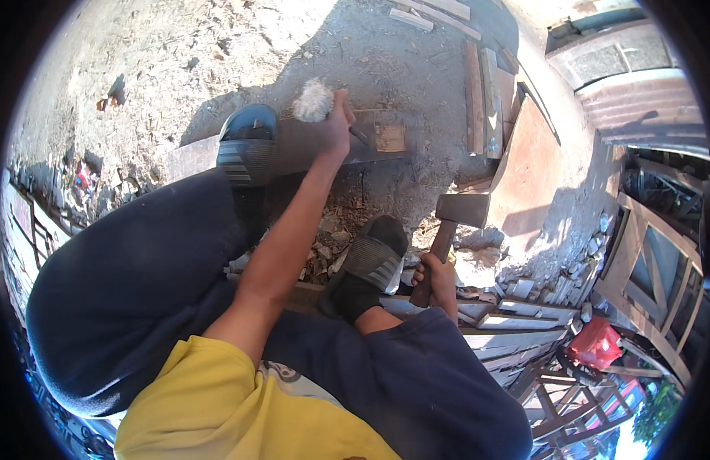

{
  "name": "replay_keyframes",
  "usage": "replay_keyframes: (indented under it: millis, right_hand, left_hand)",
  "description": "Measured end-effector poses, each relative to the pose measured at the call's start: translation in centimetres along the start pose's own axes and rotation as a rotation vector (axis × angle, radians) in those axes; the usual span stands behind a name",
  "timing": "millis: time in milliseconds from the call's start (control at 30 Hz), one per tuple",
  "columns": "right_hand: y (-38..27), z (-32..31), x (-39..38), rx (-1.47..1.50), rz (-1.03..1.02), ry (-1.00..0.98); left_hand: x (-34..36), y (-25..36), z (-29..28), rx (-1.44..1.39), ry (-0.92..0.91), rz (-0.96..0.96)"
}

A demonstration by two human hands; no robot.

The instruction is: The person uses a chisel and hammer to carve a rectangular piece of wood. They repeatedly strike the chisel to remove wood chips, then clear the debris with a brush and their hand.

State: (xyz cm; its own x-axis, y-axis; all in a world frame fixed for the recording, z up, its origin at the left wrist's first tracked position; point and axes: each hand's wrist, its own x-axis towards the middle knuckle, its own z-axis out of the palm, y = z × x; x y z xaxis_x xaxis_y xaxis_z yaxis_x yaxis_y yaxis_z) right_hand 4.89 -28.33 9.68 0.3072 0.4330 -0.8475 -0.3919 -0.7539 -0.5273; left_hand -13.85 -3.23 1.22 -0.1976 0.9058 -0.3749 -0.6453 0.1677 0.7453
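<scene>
My left hand (338, 126) is closed round a chisel, its frayed, pale handle end (314, 101) showing beside the fist. A thin dark shaft (360, 137) sticks out on the hand's other side, pointing at a pale square patch (390, 139) on a dark wooden plank (293, 143). Whether the tip touches the wood I cannot tell. In my right hand (438, 277) is the wooden handle of a mallet (462, 208). Its blocky head is raised, apart from the chisel. A dark slide sandal (247, 147) on my left foot rests on the plank.
My right foot (368, 264), in a sock and slide, is nearer me, beside wood chips and rubble. Several boards (484, 100) and a plywood sheet (527, 172) lie to the right. Wooden frames (654, 268) and a red bag (594, 343) are farther right.
</scene>
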Motion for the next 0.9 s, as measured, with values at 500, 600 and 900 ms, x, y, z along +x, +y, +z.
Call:
replay_keyframes:
  millis: [500,600,900]
  right_hand:
    - [3.8,-0.6,0.2,0.186,0.118,0.025]
    - [3.6,-0.9,0.2,0.195,0.113,0.029]
    - [2.7,-2.0,-0.4,0.239,0.137,0.042]
  left_hand:
    - [-1.7,-2.5,3.0,0.238,-0.281,0.258]
    - [-0.6,-3.3,2.4,0.558,-0.207,0.485]
    - [-3.0,-3.8,3.5,1.122,-0.249,0.904]
